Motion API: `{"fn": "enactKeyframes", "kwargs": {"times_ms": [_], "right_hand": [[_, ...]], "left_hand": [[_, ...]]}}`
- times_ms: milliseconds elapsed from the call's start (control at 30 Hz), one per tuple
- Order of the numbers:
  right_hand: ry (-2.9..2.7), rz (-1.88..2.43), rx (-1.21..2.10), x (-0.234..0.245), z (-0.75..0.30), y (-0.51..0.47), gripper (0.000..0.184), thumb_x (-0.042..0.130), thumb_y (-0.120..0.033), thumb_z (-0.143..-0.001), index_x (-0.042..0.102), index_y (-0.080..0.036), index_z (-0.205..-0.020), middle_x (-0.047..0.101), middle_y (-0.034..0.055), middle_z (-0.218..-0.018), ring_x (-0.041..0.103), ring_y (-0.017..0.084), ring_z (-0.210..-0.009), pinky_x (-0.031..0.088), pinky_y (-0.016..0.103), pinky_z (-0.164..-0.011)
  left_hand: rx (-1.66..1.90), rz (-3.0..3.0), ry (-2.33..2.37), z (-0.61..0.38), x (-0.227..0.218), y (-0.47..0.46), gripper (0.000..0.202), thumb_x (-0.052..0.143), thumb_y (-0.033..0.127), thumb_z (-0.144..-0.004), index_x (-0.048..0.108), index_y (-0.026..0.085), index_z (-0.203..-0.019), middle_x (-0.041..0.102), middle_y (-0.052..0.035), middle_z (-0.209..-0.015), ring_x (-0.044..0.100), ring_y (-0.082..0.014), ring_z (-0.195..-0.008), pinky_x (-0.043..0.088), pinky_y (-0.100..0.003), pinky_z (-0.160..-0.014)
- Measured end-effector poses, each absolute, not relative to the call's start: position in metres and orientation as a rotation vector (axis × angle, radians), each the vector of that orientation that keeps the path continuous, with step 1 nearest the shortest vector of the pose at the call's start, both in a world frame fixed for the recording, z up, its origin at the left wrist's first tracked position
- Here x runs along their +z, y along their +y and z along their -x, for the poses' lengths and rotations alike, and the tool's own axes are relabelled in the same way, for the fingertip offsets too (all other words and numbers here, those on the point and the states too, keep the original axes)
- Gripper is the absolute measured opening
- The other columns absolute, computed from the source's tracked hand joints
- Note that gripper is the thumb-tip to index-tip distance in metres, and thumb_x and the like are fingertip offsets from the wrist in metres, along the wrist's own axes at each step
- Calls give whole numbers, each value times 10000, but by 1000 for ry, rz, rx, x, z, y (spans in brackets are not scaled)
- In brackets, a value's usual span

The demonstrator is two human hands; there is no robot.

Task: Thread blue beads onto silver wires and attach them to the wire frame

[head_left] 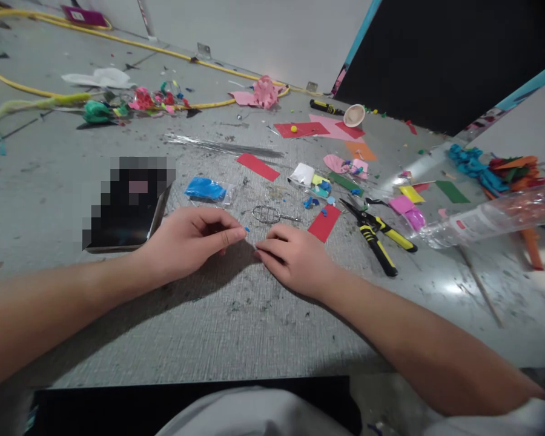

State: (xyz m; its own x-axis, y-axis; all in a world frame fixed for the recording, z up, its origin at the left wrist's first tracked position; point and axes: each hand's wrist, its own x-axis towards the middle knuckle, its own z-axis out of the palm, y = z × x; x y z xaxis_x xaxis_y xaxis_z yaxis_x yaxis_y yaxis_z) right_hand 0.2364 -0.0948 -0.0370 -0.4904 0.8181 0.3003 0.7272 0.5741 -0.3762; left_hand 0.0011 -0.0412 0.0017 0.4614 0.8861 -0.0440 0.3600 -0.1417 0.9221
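Head view: a blue bit [247,229] protrudes from the left grip [184,242].

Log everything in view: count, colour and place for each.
Blue bit: one, blue, centre.
Wire frame: one, silver, centre.
Plastic packet: one, blue, left of centre.
Wire bundle: one, silver, beyond that packet.
Pliers: one, black and yellow, right of centre.
Red papers: at least four, red, centre to right.
Plastic bottle: one, clear, right edge.
Crumpled bundle: one, blue, beyond bottle.
Cup: one, pale, upper right.
Flower: one, pink, upper centre.
Cord: one, yellow, upper left.
Panel: one, black, upper right.
Pixelated object: one, mostly black, left.
Table: one, grey, under the items.
Small scraps: many, mixed colours, scattered.
Left hand: one, bare, at the blue bit.
Right hand: one, bare, right of the bit.
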Motion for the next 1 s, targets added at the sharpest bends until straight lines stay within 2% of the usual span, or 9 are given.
{"fn": "enactKeyframes", "kwargs": {"times_ms": [133, 267, 367, 467, 667, 800, 1000], "right_hand": [[-2337, 1234, 321, -36, -237, -96, 313, 550, -333, -1115, 815, -180, -1048, 733, 101, -1005, 660, 208, -907, 516, 355, -796], [-2208, 1241, 437, -36, -239, -93, 233, 605, -294, -1089, 792, -178, -1012, 727, 78, -971, 674, 200, -908, 523, 352, -819], [-2142, 1257, 499, -35, -239, -89, 167, 665, -265, -1053, 756, -196, -932, 718, 48, -905, 663, 183, -856, 507, 338, -787], [-2076, 1320, 543, -34, -236, -84, 175, 715, -270, -1022, 721, -203, -860, 696, 22, -833, 644, 173, -810, 474, 322, -732], [-2138, 1397, 582, -30, -233, -88, 201, 821, -347, -955, 705, -207, -868, 680, 11, -842, 619, 169, -795, 420, 315, -690], [-2178, 1373, 588, -28, -233, -93, 183, 806, -347, -967, 704, -209, -906, 697, 22, -888, 622, 172, -816, 437, 317, -713], [-2065, 1327, 522, -30, -234, -90, 204, 710, -302, -1041, 690, -211, -859, 690, 10, -806, 632, 161, -772, 461, 313, -695]], "left_hand": [[688, -1726, 1113, 0, 0, -41, 237, 745, 419, -913, 792, 199, -840, 672, 8, -609, 606, -131, -579, 475, -229, -558], [705, -1754, 1154, 1, -4, -40, 255, 742, 439, -926, 797, 195, -874, 689, 4, -645, 613, -134, -600, 473, -232, -559], [714, -1806, 1176, 1, -6, -40, 220, 763, 416, -905, 813, 202, -890, 759, -21, -763, 670, -160, -708, 505, -243, -608], [690, -1836, 1173, 1, -7, -40, 205, 773, 404, -898, 830, 210, -931, 800, -43, -858, 711, -193, -803, 539, -263, -660], [681, -1840, 1160, 2, -7, -40, 209, 763, 399, -915, 845, 221, -987, 811, -43, -898, 729, -201, -828, 571, -288, -736], [697, -1808, 1143, 2, -10, -40, 236, 778, 397, -897, 845, 229, -1049, 820, -39, -920, 739, -205, -848, 584, -286, -750], [662, -1853, 1076, 1, -5, -41, 165, 747, 372, -919, 859, 252, -942, 829, -28, -924, 747, -214, -877, 599, -305, -827]]}}
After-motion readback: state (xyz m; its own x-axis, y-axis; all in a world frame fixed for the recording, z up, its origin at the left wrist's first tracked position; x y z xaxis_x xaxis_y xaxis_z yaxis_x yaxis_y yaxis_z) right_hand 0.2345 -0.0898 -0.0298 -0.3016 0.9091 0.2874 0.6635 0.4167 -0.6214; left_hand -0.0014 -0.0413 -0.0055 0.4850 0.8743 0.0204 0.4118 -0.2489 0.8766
